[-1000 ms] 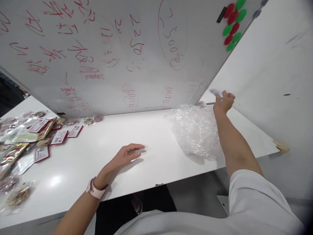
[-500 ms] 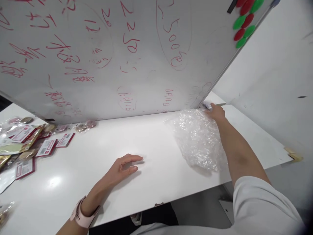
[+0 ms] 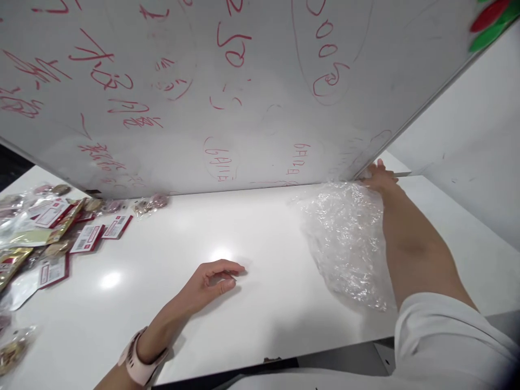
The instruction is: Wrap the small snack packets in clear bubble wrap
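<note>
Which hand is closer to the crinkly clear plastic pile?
Right. The right hand is by the far edge of the crinkly clear plastic pile; the left hand is apart, off to its left.

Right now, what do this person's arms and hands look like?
The left hand is ungloved; a pale pink wristband is worn on that side. The right hand is ungloved too, with a plain white short sleeve on that arm. Any left sleeve is out of view.
</note>
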{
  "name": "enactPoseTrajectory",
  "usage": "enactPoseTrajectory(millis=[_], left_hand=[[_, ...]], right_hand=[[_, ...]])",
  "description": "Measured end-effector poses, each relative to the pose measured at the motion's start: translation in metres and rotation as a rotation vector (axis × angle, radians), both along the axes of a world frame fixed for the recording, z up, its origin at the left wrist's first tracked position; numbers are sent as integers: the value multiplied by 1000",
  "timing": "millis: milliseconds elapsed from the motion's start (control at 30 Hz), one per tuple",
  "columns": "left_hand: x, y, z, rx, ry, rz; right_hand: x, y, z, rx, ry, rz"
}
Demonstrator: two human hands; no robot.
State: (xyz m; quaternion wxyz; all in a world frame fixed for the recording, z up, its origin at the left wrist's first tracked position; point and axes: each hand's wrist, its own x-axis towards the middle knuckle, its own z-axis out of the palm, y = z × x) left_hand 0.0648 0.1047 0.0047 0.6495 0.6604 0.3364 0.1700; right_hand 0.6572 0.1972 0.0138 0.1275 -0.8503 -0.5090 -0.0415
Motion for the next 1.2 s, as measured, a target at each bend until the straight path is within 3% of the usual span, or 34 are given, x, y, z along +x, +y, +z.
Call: enactPoseTrajectory(millis=[133,233,300,400,500,567,633,767,900,1000,1100,1167,1200], left_hand=[[0,1,1,-13,1,9],[0,0,0,-12,-19,6],[0,0,-2,-16,-29,10],[0,-1,-4,-12,-22,23],[1,-3,-4,6,0,28],[2,-4,-4,12,3,42],[3,-5,-3,-14,-55,63],[-5,-8,4,-211,-338,115],[-25,-7,13,-367,-499,172],[-38,-3,13,-320,-503,334],[-44,5,5,-237,-427,618],[-46,9,1,-182,-413,832],[-47,11,-1,-146,-418,928]], right_hand=[[-21,-31,53,-156,29,-163],[-69,-87,74,-59,179,-83],[-112,-134,66,-45,313,99],[-179,-193,32,-56,247,392],[-238,-220,6,163,159,460],[-271,-223,7,340,65,452],[-303,-221,20,422,-47,512],[-374,-223,42,278,-145,918],[-437,-242,29,122,-36,1235],[-462,-269,21,36,144,1429],[-465,-302,33,-104,457,1673],[-457,-319,47,-89,750,1676],[-450,-323,52,-21,873,1571]])
